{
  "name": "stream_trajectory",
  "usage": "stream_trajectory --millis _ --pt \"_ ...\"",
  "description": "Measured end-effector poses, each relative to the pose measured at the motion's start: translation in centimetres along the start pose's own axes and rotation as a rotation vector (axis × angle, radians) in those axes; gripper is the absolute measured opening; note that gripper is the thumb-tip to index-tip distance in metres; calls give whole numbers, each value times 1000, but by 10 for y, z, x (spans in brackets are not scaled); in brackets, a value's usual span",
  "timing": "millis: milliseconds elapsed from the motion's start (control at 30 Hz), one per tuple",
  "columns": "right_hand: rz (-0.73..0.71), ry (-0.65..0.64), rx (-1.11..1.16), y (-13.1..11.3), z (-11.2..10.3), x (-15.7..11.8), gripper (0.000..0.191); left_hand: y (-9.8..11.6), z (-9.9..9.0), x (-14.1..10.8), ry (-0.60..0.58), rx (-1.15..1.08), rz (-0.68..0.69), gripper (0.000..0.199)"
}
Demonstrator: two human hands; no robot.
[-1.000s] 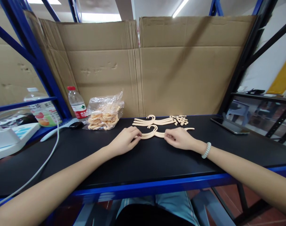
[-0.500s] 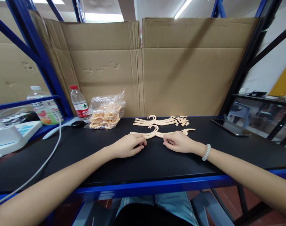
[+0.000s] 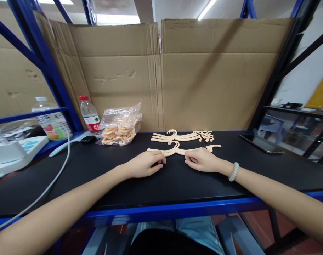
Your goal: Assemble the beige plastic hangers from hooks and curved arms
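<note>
A beige hanger (image 3: 175, 150) lies flat on the black table, its hook toward the back. My left hand (image 3: 147, 164) rests at its left arm, fingers curled, and my right hand (image 3: 202, 160) rests at its right arm, also curled. Whether either hand grips anything is hidden under the fingers. A small beige piece (image 3: 213, 146) lies just beyond my right hand. Behind, several hangers (image 3: 174, 137) are stacked, with a pile of small beige parts (image 3: 204, 135) at their right end.
At the back left are a clear bag of beige pieces (image 3: 119, 132), a red-capped bottle (image 3: 90, 115) and a brush (image 3: 68, 143). A power strip (image 3: 31, 156) and white cable (image 3: 59, 171) lie far left. A phone (image 3: 261, 143) lies at the right, before the cardboard wall (image 3: 217, 78).
</note>
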State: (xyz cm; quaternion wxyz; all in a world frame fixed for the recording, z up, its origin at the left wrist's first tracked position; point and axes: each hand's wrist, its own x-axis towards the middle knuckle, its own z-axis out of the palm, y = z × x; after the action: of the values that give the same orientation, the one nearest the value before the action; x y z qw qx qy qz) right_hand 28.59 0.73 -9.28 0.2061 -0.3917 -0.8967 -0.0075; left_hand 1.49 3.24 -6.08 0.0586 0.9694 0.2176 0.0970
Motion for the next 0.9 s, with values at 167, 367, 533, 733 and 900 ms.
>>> stream_trajectory --millis 167,367,533,733,900 --pt "4 7 -20 -1 1 1 16 1 -1 0 7 7 12 18" --pt "-10 14 -36 -1 2 2 16 1 0 -1 12 10 18 17" --pt "-19 41 18 -3 2 1 14 -5 3 1 81 -84 3 19" --pt "71 288 138 14 -1 4 16 -18 4 3 297 -199 -150 19" --pt "286 499 140 66 -27 4 14 -37 1 4 369 -327 -263 20"
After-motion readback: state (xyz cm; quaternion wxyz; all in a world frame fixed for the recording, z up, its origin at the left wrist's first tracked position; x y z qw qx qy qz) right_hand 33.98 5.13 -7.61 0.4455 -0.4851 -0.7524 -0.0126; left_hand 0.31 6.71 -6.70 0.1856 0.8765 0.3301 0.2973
